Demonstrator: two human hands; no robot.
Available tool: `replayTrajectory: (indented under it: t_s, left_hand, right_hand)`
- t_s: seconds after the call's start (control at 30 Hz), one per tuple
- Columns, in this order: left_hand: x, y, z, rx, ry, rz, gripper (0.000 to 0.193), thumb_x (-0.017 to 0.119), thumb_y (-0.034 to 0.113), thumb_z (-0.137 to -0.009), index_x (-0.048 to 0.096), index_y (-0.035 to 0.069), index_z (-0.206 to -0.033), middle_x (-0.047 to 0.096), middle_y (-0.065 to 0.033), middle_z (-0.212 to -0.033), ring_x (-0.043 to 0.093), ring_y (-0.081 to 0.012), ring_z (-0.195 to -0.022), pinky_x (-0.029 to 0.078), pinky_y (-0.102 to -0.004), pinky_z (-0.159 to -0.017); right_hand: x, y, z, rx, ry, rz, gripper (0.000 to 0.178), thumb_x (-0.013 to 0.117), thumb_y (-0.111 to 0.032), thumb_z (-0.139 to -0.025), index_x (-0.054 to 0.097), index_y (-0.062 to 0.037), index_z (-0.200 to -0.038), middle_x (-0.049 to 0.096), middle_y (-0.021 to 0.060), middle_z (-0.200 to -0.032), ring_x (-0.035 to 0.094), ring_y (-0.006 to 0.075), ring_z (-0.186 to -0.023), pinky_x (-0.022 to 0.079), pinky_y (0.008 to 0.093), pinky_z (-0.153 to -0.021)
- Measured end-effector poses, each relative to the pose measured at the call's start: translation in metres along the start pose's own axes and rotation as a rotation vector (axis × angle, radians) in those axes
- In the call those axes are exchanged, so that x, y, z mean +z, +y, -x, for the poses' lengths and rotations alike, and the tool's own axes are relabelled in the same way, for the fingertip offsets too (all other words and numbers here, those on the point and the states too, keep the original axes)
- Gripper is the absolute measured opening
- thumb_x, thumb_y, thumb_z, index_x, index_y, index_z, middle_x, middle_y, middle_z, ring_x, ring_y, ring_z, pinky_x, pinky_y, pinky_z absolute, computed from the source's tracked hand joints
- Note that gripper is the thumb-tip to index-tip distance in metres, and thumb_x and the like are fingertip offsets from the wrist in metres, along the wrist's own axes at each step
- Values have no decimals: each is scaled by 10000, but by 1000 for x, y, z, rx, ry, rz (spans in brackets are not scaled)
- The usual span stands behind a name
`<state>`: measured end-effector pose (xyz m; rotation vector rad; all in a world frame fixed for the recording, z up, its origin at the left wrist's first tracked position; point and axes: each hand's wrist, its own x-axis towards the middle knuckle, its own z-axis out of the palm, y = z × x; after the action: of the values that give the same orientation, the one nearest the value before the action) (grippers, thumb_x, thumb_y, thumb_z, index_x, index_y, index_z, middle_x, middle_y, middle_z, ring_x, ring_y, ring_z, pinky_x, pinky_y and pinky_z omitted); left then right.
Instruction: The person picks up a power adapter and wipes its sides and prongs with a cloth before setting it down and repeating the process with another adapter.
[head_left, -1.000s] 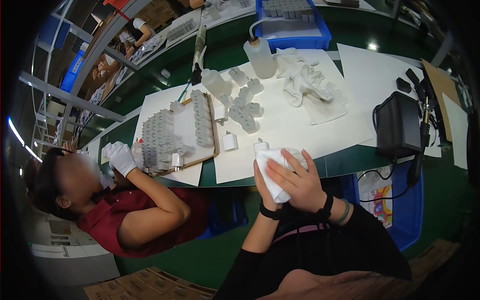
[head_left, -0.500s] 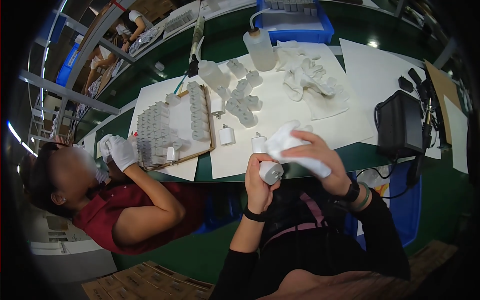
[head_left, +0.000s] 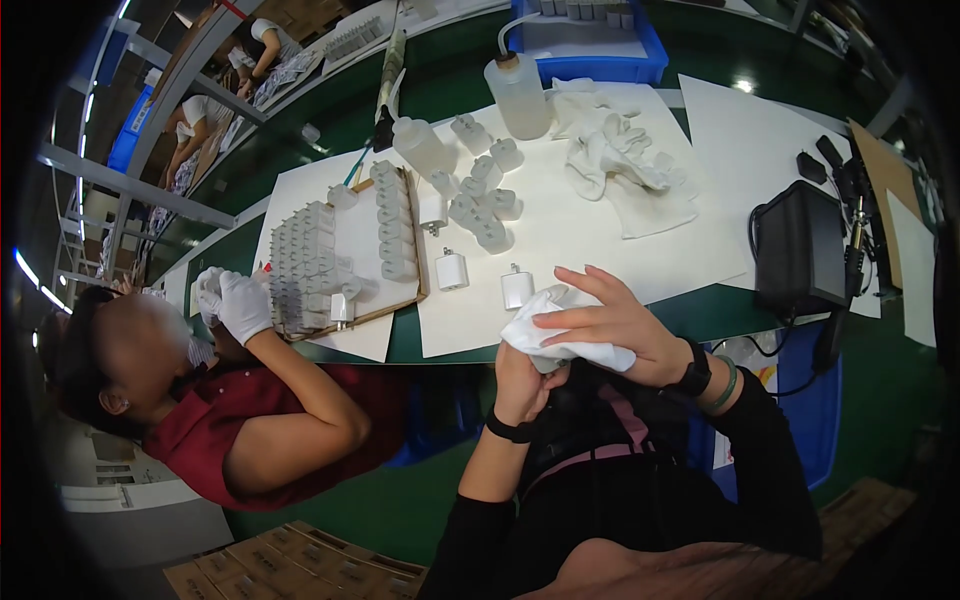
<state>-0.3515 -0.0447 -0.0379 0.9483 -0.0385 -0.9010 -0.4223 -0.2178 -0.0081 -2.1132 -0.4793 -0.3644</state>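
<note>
At the table's near edge my left hand (head_left: 517, 386) is closed around a white plug charger (head_left: 551, 366), most of which is hidden by fingers and cloth. A white cloth (head_left: 522, 325) lies over the charger's top. My right hand (head_left: 625, 332) grips that cloth and presses it down, its index finger partly stretched out. Just beyond the hands a white charger (head_left: 517, 288) lies on the paper with its prongs pointing away. Another charger (head_left: 451, 270) lies to its left, and several more chargers (head_left: 483, 205) are grouped farther off.
A tray (head_left: 415, 290) at left holds rows of chargers. Behind stand a squeeze bottle (head_left: 517, 100) and white bottle (head_left: 420, 145); white gloves (head_left: 620, 165) lie right of them. A black device (head_left: 800, 245) stands right. A co-worker's gloved hands (head_left: 235, 303) are at left.
My right hand has brought the cloth down and left onto the charger in my left hand. The charger's pronged face, visible before, is now covered.
</note>
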Motion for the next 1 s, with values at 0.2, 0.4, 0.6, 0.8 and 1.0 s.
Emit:
replayTrajectory:
  t_s: [0.2, 0.4, 0.6, 0.8, 1.0]
  left_hand:
    - [-12, 11, -10, 28, -64, 193, 352, 360, 336, -951, 528, 43, -1052, 540, -54, -726, 409, -102, -430, 244, -193, -321]
    - [-2, 17, -14, 21, 24, 72, 323, 321, 316, -968, 517, 62, -994, 522, -37, -705, 363, -78, -430, 225, -190, -327]
    - [17, 10, -10, 17, 204, -40, 319, 265, 325, -989, 476, 95, -922, 488, -7, -672, 321, -58, -433, 222, -187, -348]
    - [8, 7, -10, 70, 86, -34, 293, 306, 320, -984, 475, 89, -925, 475, -3, -652, 330, -55, -433, 221, -187, -346]
    - [4, -1, -15, 58, 37, -3, 269, 328, 292, -978, 484, 80, -922, 474, -5, -664, 293, -57, -405, 219, -190, -344]
  right_hand:
    - [-1, 9, 17, 275, 158, -348, 289, 484, -259, -906, 619, -145, -1134, 573, 58, -1229, 353, 327, -1296, 200, 467, -1069]
    - [4, -7, 9, 457, 579, -699, 253, 578, -220, -826, 666, -168, -1057, 599, 51, -1084, 418, 296, -1199, 265, 432, -1035]
    - [9, -29, -7, 8, 296, 332, 256, 627, -149, -766, 691, -178, -1012, 538, 8, -1053, 454, 265, -1116, 325, 395, -981]
    - [19, -4, 2, 173, 259, -231, 140, 600, -203, -792, 671, -134, -891, 501, 51, -1107, 439, 267, -1116, 294, 363, -998]
    - [20, 3, 9, 341, 232, -564, 217, 562, -135, -793, 540, -72, -1000, 483, 63, -1121, 430, 189, -1114, 303, 283, -953]
